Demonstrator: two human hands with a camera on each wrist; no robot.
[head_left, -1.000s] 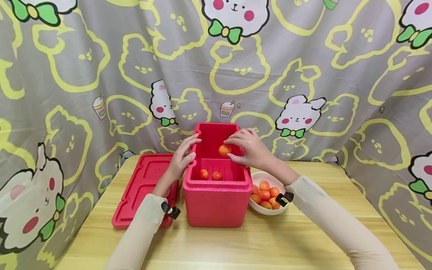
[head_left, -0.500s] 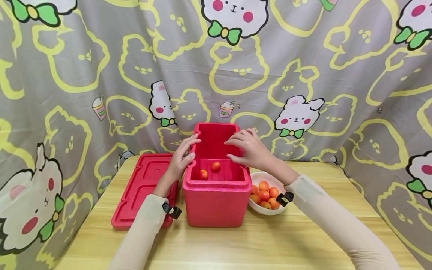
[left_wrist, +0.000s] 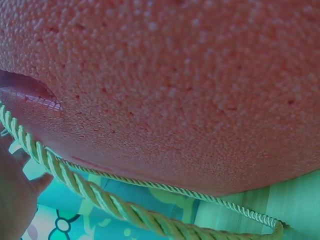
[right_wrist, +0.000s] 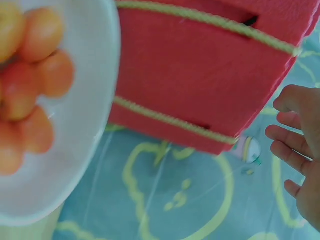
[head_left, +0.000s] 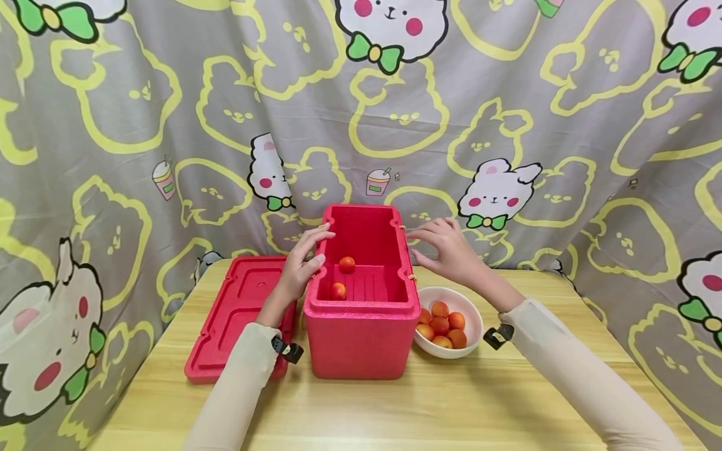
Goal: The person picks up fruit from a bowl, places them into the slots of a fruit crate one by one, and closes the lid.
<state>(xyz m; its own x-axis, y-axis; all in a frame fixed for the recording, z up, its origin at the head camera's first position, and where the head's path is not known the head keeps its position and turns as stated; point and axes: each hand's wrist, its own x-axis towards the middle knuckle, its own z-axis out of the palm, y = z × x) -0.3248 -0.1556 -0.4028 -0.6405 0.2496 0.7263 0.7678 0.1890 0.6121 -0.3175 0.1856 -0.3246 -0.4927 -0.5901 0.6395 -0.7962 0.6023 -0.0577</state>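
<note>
A deep red foam box [head_left: 358, 344] stands uncovered in the head view, with two small orange-red fruits inside: one fruit [head_left: 338, 291] near the front left, another fruit [head_left: 346, 265] farther back. My left hand [head_left: 296, 269] rests its fingertips on the box's left rim. Just outside the right rim is my right hand [head_left: 451, 254], fingers loosely spread, holding nothing. Below it sits a white bowl [head_left: 474, 322] of several similar fruits [head_left: 440, 325]. The right wrist view shows my right hand [right_wrist: 302, 145] apart from the box side [right_wrist: 200, 75]; the left wrist view shows mostly foam wall [left_wrist: 175, 100].
A red lid [head_left: 225, 332] lies on the wooden table [head_left: 350, 413] left of the box, partly under my left forearm. Yellow cords [left_wrist: 100, 197] run along the box sides. Behind the table hangs a patterned curtain [head_left: 316, 113].
My right hand let a fruit go into the box, then moved right, out past the rim. A fruit inside has rolled toward the left back. My left hand stays put.
</note>
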